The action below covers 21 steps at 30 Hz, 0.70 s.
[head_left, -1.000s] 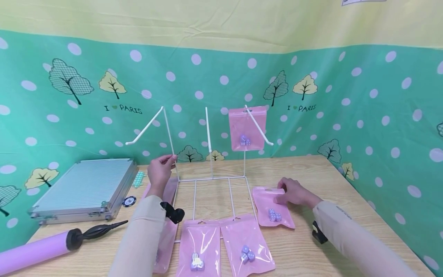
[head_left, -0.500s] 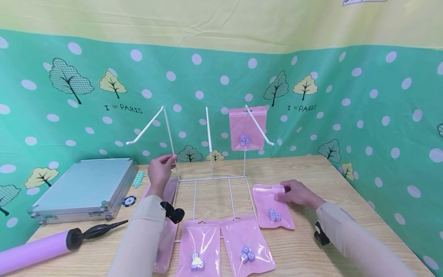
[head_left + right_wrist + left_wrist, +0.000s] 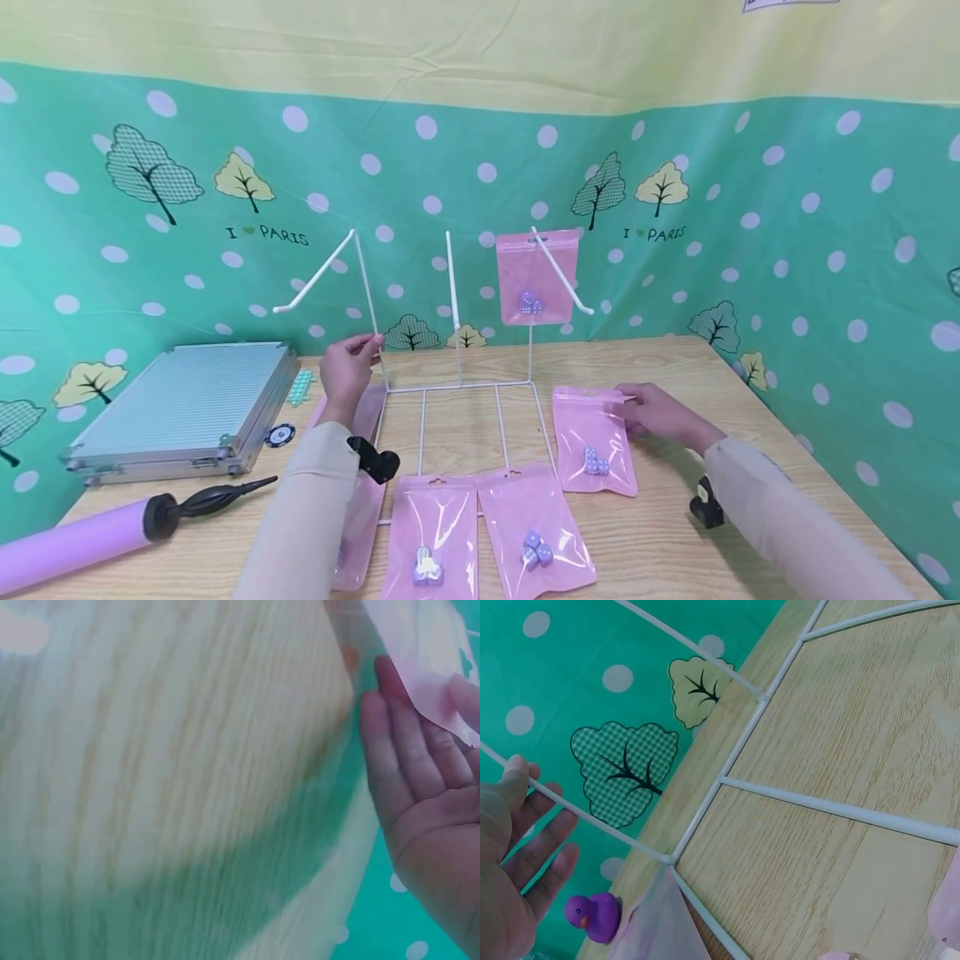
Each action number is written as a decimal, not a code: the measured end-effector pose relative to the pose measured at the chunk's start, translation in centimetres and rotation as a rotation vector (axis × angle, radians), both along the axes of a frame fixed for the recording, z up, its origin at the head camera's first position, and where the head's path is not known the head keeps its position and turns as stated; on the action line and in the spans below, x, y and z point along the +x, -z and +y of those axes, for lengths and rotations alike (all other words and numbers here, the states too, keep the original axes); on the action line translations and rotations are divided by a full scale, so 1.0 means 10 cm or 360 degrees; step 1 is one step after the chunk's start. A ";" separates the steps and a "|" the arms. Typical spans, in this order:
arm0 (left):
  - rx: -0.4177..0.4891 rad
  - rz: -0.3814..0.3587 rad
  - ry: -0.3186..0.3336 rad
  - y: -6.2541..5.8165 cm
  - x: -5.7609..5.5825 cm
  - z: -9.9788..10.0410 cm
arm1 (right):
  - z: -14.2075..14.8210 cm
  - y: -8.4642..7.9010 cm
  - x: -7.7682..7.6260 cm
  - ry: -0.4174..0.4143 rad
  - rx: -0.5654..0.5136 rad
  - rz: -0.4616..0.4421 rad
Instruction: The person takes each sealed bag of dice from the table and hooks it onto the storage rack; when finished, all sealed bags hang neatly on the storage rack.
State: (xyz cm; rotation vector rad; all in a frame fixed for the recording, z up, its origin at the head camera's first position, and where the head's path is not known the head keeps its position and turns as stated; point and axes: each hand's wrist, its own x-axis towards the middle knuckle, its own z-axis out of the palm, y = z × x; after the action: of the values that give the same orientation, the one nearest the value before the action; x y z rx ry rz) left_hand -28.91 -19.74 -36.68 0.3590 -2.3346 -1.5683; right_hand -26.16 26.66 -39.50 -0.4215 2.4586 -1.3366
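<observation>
My left hand (image 3: 348, 367) pinches the left upright of a white wire display rack (image 3: 480, 386) between thumb and index finger, the other fingers loosely spread in the left wrist view. With my right hand (image 3: 656, 412) I pinch the upper right edge of a pink zip bag (image 3: 588, 427) holding several lilac dice (image 3: 596, 462). In the right wrist view the thumb lies on the bag's face, with fingers behind. The bag's top is raised while its bottom is close over the table. Another pink bag of dice (image 3: 517, 275) hangs from the rack's right hook.
Pink dice bags (image 3: 525, 504) lie across the rack's front base, one partly hidden by my left arm. A ribbed silver case (image 3: 187, 400), a poker chip (image 3: 281, 436) and a purple pump (image 3: 82, 537) are at left. A purple rubber duck (image 3: 592, 916) stands near the rack.
My right hand has shifted slightly right, bringing the bag's top edge up so the bag stands straighter and its face is flatter. The left hand and the rack have stayed in place.
</observation>
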 end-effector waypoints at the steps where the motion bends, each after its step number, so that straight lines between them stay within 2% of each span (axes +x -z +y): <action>1: 0.0001 -0.0001 0.0000 0.00 0.00 0.00 | 0.00 -0.01 0.01 -0.0003 -0.0032 -0.0003; 4: 0.0004 -0.0002 0.0003 0.00 0.00 0.00 | -0.01 -0.04 0.02 0.0004 -0.0090 -0.0001; 10: 0.0002 -0.0013 0.0005 -0.01 0.01 0.00 | 0.01 -0.11 0.02 0.0096 -0.0072 0.0052; 21: 0.0003 -0.0022 0.0010 -0.03 0.03 0.00 | 0.05 -0.42 0.10 0.0133 -0.0158 0.0106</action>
State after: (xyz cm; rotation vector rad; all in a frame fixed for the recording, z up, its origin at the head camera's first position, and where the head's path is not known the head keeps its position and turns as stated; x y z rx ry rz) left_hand -28.65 -19.70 -36.42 0.3641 -2.3472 -1.5760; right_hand -25.21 27.14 -35.28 -0.3962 2.4962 -1.5067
